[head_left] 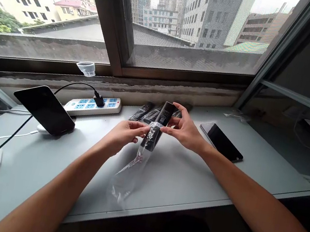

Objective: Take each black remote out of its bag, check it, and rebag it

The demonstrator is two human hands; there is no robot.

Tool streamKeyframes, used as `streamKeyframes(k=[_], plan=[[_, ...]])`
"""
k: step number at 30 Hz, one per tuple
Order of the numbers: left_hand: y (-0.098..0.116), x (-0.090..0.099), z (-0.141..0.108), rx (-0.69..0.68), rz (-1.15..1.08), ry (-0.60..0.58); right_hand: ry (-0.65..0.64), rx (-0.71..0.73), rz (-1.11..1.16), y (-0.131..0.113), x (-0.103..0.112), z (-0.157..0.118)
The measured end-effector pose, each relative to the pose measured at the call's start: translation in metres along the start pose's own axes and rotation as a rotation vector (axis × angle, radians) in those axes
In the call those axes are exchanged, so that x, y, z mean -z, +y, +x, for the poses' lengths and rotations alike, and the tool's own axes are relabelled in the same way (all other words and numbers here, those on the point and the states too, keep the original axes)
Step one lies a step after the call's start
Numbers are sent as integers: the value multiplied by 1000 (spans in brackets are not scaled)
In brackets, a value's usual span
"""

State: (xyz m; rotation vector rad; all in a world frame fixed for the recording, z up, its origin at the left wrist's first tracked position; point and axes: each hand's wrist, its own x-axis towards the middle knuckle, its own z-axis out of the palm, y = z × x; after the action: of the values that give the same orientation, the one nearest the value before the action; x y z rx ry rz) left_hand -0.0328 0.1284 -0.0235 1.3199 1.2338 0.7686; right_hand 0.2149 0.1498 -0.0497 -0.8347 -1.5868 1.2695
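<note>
Nearly closed, the left hand point(126, 134) and right hand point(187, 129) grip a black bar point(154, 135), seemingly half-sleeved in clear plastic point(133, 166) trailing toward the worktop point(191, 182)'s front edge.

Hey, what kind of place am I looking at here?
Probably an indoor desk by a window, in a built-up area: a pale desktop carries a white power strip and a propped-up black phone, and tall buildings show through the glass.
</note>
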Motion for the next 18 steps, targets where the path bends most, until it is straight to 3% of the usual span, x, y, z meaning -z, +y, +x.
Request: streamKeyframes(k=[9, 14, 18], plan=[[-1, -17, -2, -116, -119, 49, -155, 94, -238, -9, -2, -4], [0, -21, -2, -152, -197, 123, -87, -101, -28, -7, -3, -4], [-1, -22, -2, -237, -181, 221, -276, -259, 67, -11, -7, -7]])
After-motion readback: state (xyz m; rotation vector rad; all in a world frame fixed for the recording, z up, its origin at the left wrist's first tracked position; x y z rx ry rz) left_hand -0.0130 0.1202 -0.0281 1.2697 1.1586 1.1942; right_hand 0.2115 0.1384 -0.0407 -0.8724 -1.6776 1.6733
